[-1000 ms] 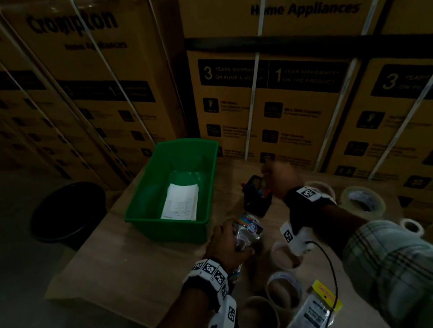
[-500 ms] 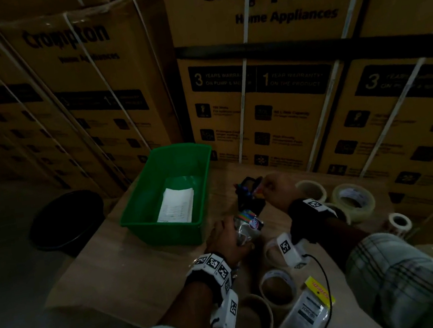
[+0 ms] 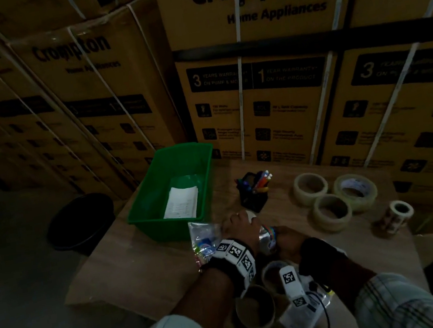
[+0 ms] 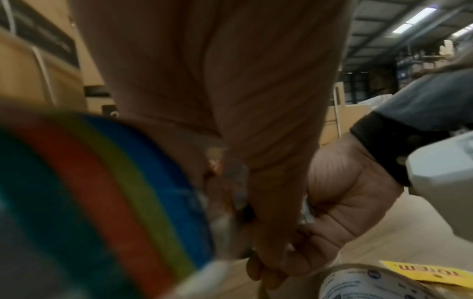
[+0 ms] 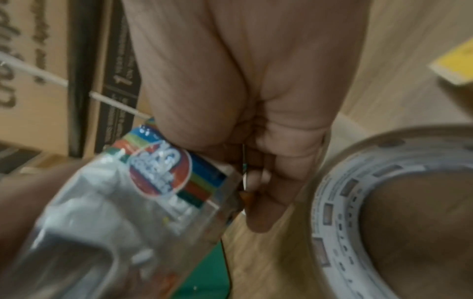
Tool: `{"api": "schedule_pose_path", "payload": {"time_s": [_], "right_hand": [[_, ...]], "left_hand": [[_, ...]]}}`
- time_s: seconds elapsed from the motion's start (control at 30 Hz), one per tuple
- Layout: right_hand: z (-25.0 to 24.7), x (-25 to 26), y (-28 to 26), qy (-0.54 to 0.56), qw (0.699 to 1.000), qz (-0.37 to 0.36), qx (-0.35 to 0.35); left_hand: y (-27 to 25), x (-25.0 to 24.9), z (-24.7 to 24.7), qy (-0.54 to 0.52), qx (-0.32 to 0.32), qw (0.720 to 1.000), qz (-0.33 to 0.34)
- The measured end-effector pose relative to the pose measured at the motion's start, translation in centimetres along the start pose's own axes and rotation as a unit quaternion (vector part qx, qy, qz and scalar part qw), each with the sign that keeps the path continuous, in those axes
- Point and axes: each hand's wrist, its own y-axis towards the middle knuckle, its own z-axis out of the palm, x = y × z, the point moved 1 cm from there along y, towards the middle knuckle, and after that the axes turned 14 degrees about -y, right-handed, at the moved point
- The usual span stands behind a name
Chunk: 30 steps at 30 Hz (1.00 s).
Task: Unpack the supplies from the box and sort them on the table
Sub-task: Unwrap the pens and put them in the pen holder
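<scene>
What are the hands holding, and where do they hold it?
Both hold one clear packet with rainbow stripes. The right hand pinches its striped end; the left hand grips the other end.

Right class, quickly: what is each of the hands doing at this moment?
Left hand: grips the clear striped packet.
Right hand: fingers curled, pinching the same packet's end.

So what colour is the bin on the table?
Green bin, with a white paper inside; the head view shows it best.
</scene>
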Motion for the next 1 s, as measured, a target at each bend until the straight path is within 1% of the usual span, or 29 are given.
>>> {"api": "schedule_pose_path", "payload": {"time_s": [0.03, 0.07, 0.1, 0.13, 0.17, 0.2, 0.23, 0.27, 0.3, 0.33, 0.37, 0.4, 0.43, 0.47, 0.5, 0.57, 0.63, 0.67, 0.73, 0.77, 0.83, 0.87, 0.93, 1.0], "right_hand": [[0.2, 0.1, 0.0, -0.016, 1.0, -0.024, 0.002], [0.1, -0.1, 0.8, -0.004, 1.0, -0.016, -0.009], [-1.6, -1.5, 2.4, 0.026, 0.998, 0.008, -0.06], [-2.9, -3.5, 6.5, 0.032, 0.992, -0.017, -0.117], [-2.9, -4.2, 10.4, 0.132, 0.957, 0.031, -0.255], [-2.8, -4.0, 12.0, 0.101, 0.912, 0.128, -0.377], [-3.0, -3.2, 11.6, 0.101, 0.921, 0.101, -0.363], [-2.7, -1.8, 7.9, 0.116, 0.966, 0.043, -0.228], [-2.4, -0.6, 2.4, 0.013, 0.992, 0.045, -0.113], [-1.9, 1.6, -0.8, -0.018, 0.997, 0.01, -0.079], [-1.3, 2.6, -0.8, -0.032, 0.998, -0.026, -0.045], [-2.3, 3.3, -1.5, -0.028, 0.998, -0.038, -0.039], [-3.4, 3.8, -1.3, -0.031, 0.997, -0.062, -0.034], [-3.6, 4.5, -0.8, -0.01, 0.997, -0.073, -0.018], [-4.4, 5.0, -0.3, -0.004, 0.997, -0.071, -0.017], [-5.5, 5.6, 0.4, -0.044, 0.994, -0.089, -0.04], [-6.4, 6.5, -0.3, -0.049, 0.993, -0.106, -0.033], [-6.8, 7.0, -0.5, -0.054, 0.99, -0.121, -0.044], [-7.2, 8.2, -1.5, -0.109, 0.98, -0.153, -0.057], [-7.4, 8.7, -1.8, -0.169, 0.969, -0.164, -0.082], [-7.6, 9.9, -3.0, -0.281, 0.931, -0.193, -0.132], [-7.9, 10.4, -3.4, -0.31, 0.916, -0.196, -0.163], [-8.7, 11.4, -3.0, -0.343, 0.89, -0.208, -0.216], [-9.5, 12.7, -2.5, -0.335, 0.884, -0.218, -0.242]], "left_hand": [[0.0, 0.0, -0.1, -0.006, 0.027, 1.0, -0.01], [-0.3, -0.1, -0.5, 0.0, 0.035, 0.999, 0.001], [-0.7, -0.1, -0.9, 0.003, 0.035, 0.999, 0.007], [-0.8, 0.0, -1.0, 0.013, 0.03, 0.999, 0.013], [-1.0, 0.2, -1.2, 0.016, 0.04, 0.999, 0.014], [-1.0, 0.5, -1.1, 0.01, 0.04, 0.999, 0.013], [-1.0, 0.9, -1.0, -0.005, 0.041, 0.999, 0.004], [-1.1, 1.2, -1.1, -0.029, 0.033, 0.999, 0.004], [-1.2, 1.5, -1.3, -0.048, 0.026, 0.999, -0.005], [-1.3, 1.9, -1.4, -0.068, 0.019, 0.997, -0.014], [-1.4, 2.3, -1.4, -0.087, 0.017, 0.996, -0.026], [-1.5, 2.7, -1.3, -0.116, 0.013, 0.992, -0.042], [-1.6, 3.3, -0.9, -0.153, 0.013, 0.986, -0.061], [-1.6, 3.8, -0.5, -0.197, 0.009, 0.977, -0.085], [-1.5, 4.4, 0.1, -0.239, 0.0, 0.965, -0.106], [-1.6, 4.8, 1.1, -0.31, -0.015, 0.942, -0.129], [-1.8, 4.7, 1.7, -0.363, -0.038, 0.921, -0.135], [-1.9, 4.6, 2.0, -0.38, -0.046, 0.914, -0.137], [-1.9, 4.4, 2.8, -0.393, -0.057, 0.907, -0.139], [-1.9, 4.3, 3.2, -0.392, -0.056, 0.907, -0.144], [-1.7, 4.2, 3.7, -0.391, -0.051, 0.907, -0.148], [-1.6, 4.2, 3.8, -0.392, -0.045, 0.907, -0.148], [-1.3, 4.2, 3.7, -0.401, -0.037, 0.903, -0.148], [-0.6, 4.4, 3.6, -0.408, -0.042, 0.901, -0.143]]}}
